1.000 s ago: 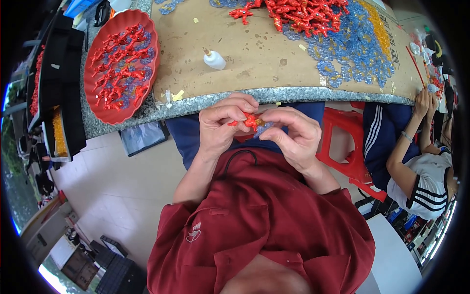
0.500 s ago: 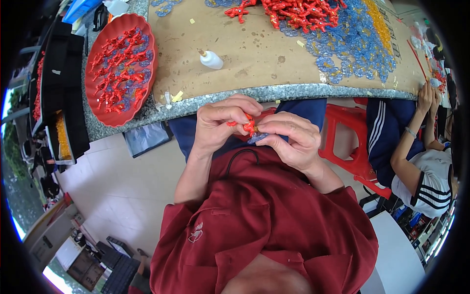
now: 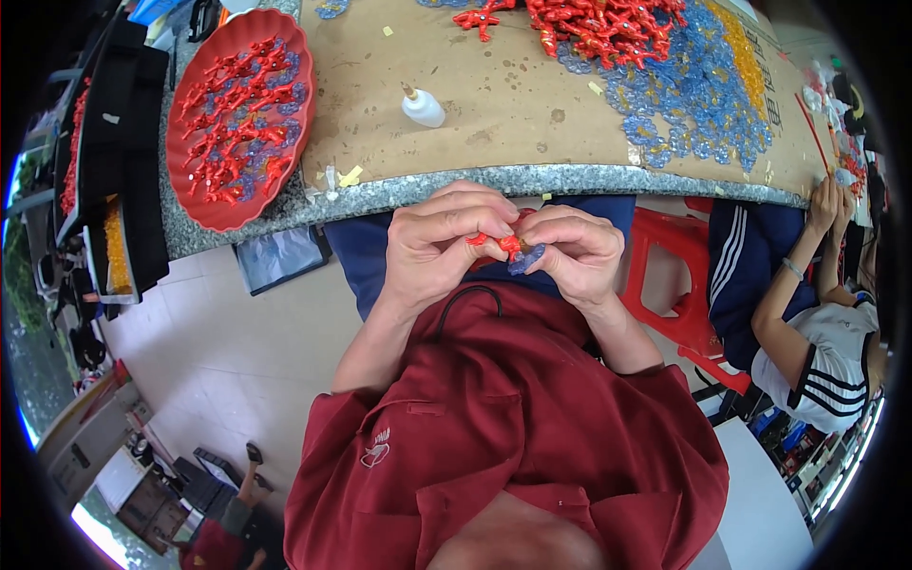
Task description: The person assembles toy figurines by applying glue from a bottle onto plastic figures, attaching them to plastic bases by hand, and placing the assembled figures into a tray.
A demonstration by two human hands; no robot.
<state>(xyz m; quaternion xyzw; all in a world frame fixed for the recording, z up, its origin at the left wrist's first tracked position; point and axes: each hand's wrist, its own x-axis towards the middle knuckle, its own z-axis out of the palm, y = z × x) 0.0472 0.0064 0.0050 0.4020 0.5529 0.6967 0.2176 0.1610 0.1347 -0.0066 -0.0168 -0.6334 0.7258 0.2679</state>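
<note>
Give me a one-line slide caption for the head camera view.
Both hands, left hand and right hand, pinch a small red coral-shaped piece beside a red tray.

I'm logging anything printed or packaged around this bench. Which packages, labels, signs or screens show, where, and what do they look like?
Glue bottle: on the cardboard-covered table, upper middle; small, white, brown tip, lying tilted.
Cardboard sheet: covers the tabletop; brown, dark print along its right edge.
Shirt emblem: on the red shirt, lower left of chest; small, pale outline.
No screens or signs can be made out.
</note>
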